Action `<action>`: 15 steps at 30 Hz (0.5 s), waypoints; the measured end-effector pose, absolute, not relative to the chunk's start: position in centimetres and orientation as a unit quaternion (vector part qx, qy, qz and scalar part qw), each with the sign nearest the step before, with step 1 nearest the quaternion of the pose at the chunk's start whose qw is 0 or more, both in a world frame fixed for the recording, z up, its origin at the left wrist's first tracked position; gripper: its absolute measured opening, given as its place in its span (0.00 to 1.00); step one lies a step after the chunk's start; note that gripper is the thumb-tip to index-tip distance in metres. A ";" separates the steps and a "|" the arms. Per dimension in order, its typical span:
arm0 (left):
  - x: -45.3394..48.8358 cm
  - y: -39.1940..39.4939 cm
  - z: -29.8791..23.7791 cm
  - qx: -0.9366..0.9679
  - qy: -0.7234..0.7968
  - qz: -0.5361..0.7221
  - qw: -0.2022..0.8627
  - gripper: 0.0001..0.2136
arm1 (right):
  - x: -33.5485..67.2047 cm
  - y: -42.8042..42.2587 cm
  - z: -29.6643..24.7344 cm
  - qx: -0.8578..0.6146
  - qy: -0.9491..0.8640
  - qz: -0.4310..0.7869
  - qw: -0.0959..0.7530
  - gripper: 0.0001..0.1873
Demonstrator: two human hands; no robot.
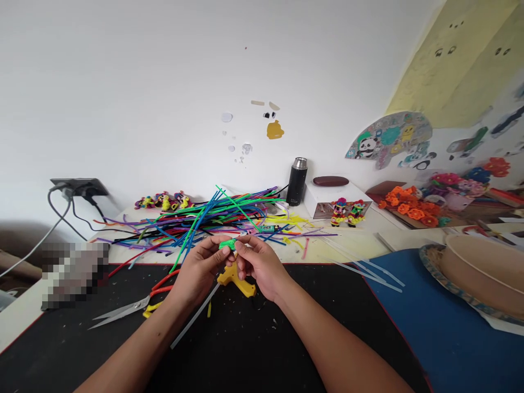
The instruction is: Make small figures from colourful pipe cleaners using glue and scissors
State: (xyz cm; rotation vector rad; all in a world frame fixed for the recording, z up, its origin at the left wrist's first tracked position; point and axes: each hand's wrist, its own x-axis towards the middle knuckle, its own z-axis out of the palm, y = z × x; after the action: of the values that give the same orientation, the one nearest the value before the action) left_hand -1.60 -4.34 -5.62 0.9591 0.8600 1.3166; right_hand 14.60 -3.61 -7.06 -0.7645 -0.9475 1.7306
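Note:
Between both hands is a small bundle of bright green pipe cleaner (227, 244), bent or coiled into a short piece. My left hand (207, 262) pinches its left end between thumb and fingers. At its right end, the thumb and fingers of my right hand (256, 261) are closed on it too. Below the hands, a yellow hot glue gun (242, 284) lies on the black mat, with a clear glue stick (194, 316) reaching out toward the lower left. Scissors with red handles (135, 308) lie left of my left forearm, near a yellow-handled tool (152, 310).
Behind the hands spreads a pile of coloured pipe cleaners (204, 218). A black flask (297, 183) and a white box (327, 196) stand near the wall, with small figurines (347, 213) in front. Several glue sticks (368, 267) and a round basket (450, 289) are to the right.

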 end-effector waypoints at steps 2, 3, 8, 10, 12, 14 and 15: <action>-1.5 -4.4 -5.5 0.412 0.369 0.569 0.609 0.19 | 14.8 -3.7 -6.7 -0.315 -0.392 0.714 0.487 0.28; -1.5 -4.4 -5.5 0.412 0.367 0.568 0.610 0.19 | 14.8 -3.7 -6.6 -0.315 -0.392 0.715 0.486 0.28; -1.5 -4.4 -5.5 0.420 0.369 0.563 0.609 0.18 | 14.6 -3.8 -6.7 -0.317 -0.383 0.712 0.496 0.29; -1.6 -4.4 -5.6 0.420 0.370 0.560 0.611 0.18 | 14.4 -3.8 -6.8 -0.313 -0.376 0.715 0.499 0.29; -1.7 -4.4 -5.7 0.418 0.369 0.561 0.612 0.18 | 14.4 -3.8 -6.8 -0.310 -0.369 0.719 0.501 0.28; -1.6 -4.4 -5.7 0.416 0.368 0.563 0.611 0.18 | 14.4 -3.9 -6.7 -0.310 -0.363 0.722 0.501 0.28; -1.6 -4.4 -5.6 0.416 0.367 0.564 0.611 0.18 | 14.4 -3.9 -6.6 -0.310 -0.361 0.723 0.500 0.29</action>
State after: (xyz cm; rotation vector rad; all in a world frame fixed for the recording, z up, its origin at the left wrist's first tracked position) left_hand -1.60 -4.43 -5.63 0.9606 0.8481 1.3019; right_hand 14.44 -3.88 -6.65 -0.7506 -0.8735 1.7489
